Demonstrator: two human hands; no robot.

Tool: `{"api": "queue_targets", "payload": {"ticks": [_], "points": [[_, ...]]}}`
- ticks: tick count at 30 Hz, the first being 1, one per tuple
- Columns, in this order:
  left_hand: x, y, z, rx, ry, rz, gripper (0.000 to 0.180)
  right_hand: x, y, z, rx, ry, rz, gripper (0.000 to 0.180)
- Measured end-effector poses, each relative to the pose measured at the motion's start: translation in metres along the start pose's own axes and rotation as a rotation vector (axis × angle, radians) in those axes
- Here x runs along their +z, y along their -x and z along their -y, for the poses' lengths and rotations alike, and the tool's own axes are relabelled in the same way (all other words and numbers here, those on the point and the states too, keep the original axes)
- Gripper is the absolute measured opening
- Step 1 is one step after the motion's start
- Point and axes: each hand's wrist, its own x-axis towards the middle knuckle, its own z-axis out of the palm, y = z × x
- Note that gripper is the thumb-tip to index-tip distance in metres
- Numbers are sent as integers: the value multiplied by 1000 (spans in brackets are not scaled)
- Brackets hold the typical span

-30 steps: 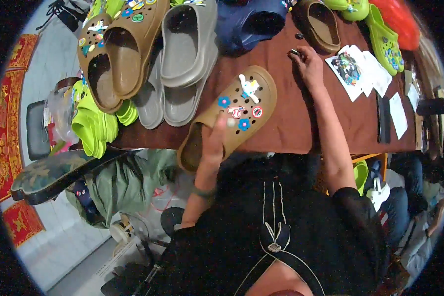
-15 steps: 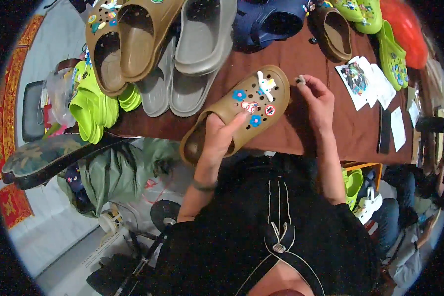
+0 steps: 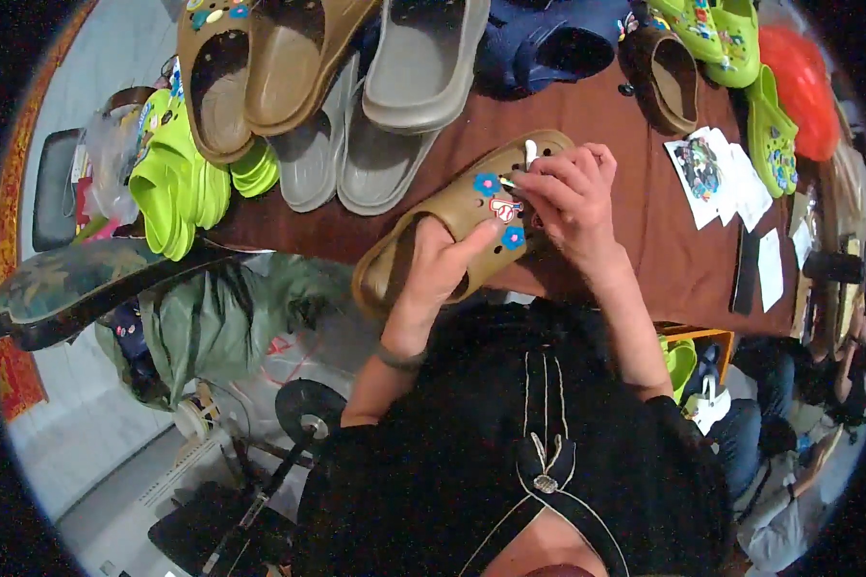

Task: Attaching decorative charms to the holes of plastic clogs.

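Note:
My left hand (image 3: 431, 267) is closed round the open back of a tan-brown clog (image 3: 462, 200), its thumb lying on the upper. The clog is tilted with its toe up and to the right, over the table's near edge. On its holed upper are blue flower charms (image 3: 487, 185), a baseball charm (image 3: 506, 211) and a white figure charm (image 3: 530, 154), partly hidden by fingers. My right hand (image 3: 573, 197) reaches over the toe, fingertips pinched on a small shoe charm (image 3: 508, 181) against the upper; most of it is covered.
Grey slides (image 3: 423, 67), brown clogs (image 3: 289, 67) and lime-green clogs (image 3: 173, 183) pile up at the left. Navy clogs (image 3: 548, 48) lie at the back. White picture cards (image 3: 722, 173), a green clog (image 3: 770, 135) and a red bag (image 3: 799, 91) sit on the right.
My right hand has moved left from beside the clog onto its toe, bringing the small charm with it. My left hand keeps its hold on the clog.

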Motion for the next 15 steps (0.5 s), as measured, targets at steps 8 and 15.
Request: {"api": "queue_targets", "payload": {"ticks": [8,15], "points": [[-3,1,0,-41,18,-11,30,6,8,3,-12,66,-12,31],[-7,1,3,-94,173,19,32,4,9,2,-5,19,51,34]]}}
